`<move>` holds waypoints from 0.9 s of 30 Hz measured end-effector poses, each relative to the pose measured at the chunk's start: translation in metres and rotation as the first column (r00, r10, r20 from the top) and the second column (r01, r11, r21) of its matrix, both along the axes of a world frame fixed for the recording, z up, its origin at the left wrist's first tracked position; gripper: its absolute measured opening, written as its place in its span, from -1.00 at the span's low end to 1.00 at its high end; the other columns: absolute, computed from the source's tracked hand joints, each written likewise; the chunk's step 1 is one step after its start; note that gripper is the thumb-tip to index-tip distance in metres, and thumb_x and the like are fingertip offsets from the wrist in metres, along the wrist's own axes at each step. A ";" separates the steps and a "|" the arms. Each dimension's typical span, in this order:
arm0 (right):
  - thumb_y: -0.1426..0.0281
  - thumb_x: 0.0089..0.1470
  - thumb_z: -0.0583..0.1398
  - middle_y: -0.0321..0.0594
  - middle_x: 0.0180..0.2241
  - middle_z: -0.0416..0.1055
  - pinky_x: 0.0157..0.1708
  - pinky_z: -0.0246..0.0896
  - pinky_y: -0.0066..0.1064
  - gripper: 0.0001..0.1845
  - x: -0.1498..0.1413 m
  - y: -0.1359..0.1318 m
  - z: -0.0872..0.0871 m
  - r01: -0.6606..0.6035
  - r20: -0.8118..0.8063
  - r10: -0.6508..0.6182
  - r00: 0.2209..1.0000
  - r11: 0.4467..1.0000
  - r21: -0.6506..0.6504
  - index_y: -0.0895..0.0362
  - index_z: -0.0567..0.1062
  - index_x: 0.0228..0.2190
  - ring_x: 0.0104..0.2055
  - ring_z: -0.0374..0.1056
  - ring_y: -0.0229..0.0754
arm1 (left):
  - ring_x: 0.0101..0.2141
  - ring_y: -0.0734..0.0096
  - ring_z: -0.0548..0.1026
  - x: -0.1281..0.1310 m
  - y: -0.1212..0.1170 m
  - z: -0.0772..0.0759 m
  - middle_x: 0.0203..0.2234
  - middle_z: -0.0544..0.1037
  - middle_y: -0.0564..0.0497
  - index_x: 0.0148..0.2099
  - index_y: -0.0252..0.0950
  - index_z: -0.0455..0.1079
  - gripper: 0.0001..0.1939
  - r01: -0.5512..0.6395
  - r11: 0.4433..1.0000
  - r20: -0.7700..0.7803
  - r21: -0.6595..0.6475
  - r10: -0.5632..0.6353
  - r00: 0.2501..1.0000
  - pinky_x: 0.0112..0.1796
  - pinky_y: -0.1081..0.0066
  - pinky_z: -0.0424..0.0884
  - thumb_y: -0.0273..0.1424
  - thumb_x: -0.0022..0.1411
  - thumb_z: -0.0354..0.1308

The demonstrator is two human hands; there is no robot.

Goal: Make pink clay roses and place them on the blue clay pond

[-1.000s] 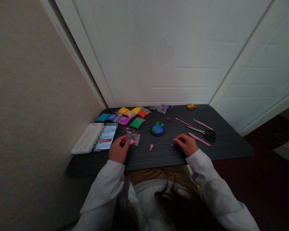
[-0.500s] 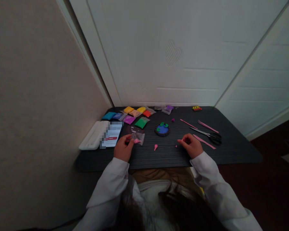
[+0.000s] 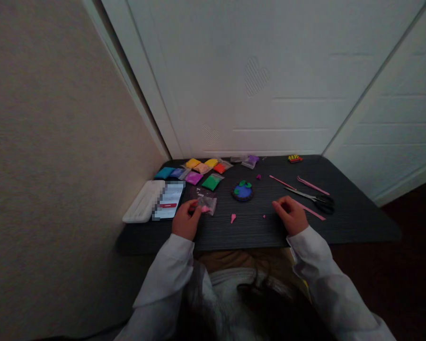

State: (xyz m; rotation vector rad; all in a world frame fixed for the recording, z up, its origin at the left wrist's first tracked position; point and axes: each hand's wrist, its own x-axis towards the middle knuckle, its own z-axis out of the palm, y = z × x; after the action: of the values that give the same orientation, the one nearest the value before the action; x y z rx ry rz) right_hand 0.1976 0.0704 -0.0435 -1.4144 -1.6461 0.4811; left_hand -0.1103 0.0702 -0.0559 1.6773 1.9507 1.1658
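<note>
My left hand [image 3: 185, 220] is closed on the edge of a clear plastic bag [image 3: 210, 203] with pink clay [image 3: 205, 209] in it. Curled fingers of my right hand [image 3: 291, 216] rest low over the table; whatever they hold, if anything, is hidden. That hand covers the near end of a flat pink modelling tool [image 3: 315, 212]. Between my hands lie a pink teardrop of clay [image 3: 233, 218] and a tiny pink clay bit [image 3: 264, 216]. Beyond them sits a round clay pond [image 3: 246, 191], blue inside a dark rim, with green pieces on it.
Bags of coloured clay, a green one [image 3: 212, 182] nearest, line the back left. A phone [image 3: 172, 199] lies by a white tray [image 3: 142, 201]. At right are scissors [image 3: 323, 203], tweezers [image 3: 312, 185] and a thin pink stick [image 3: 282, 182]. Behind the table [image 3: 234, 239] stands a white panel [image 3: 287, 71].
My right hand has drawn back to the right, away from the tiny pink bit. My left hand keeps hold of the bag. The view has shifted slightly.
</note>
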 end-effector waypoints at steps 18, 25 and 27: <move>0.29 -0.01 0.06 -0.26 -0.41 0.37 -0.43 0.16 -0.45 -0.81 -0.007 -0.006 0.001 -0.165 0.090 0.166 0.982 0.986 -0.015 0.10 0.37 -0.34 -0.40 0.28 -0.28 | -0.34 0.33 0.41 -0.002 0.003 -0.001 -0.30 0.46 -0.06 -0.15 -0.29 0.33 -0.58 -0.009 1.000 -0.004 -0.016 0.009 1.000 -0.36 0.35 0.32 -0.14 0.00 0.01; 0.29 0.07 -0.03 -0.30 -0.48 0.40 -0.47 0.16 -0.48 -0.78 -0.006 -0.009 0.002 -0.201 0.200 0.204 0.958 0.979 -0.034 0.10 0.35 -0.33 -0.47 0.28 -0.32 | -0.35 0.33 0.41 -0.001 0.002 0.002 -0.29 0.46 -0.06 -0.15 -0.30 0.33 -0.57 -0.011 1.000 -0.005 -0.020 0.011 1.000 -0.34 0.35 0.31 -0.13 0.00 0.00; 0.29 0.08 -0.04 -0.24 -0.44 0.39 -0.41 0.15 -0.43 -0.76 -0.005 -0.007 0.002 -0.159 0.250 0.156 0.955 0.987 -0.009 0.13 0.35 -0.34 -0.42 0.28 -0.28 | -0.35 0.33 0.41 -0.001 0.002 0.002 -0.29 0.46 -0.06 -0.15 -0.30 0.34 -0.57 -0.009 1.000 -0.006 -0.020 0.009 1.000 -0.34 0.36 0.31 -0.14 0.00 0.00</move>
State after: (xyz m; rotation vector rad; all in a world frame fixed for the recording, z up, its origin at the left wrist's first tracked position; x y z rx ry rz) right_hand 0.1927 0.0633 -0.0412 -1.3861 -1.9726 0.3940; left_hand -0.1115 0.0723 -0.0544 1.6649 1.9688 1.1420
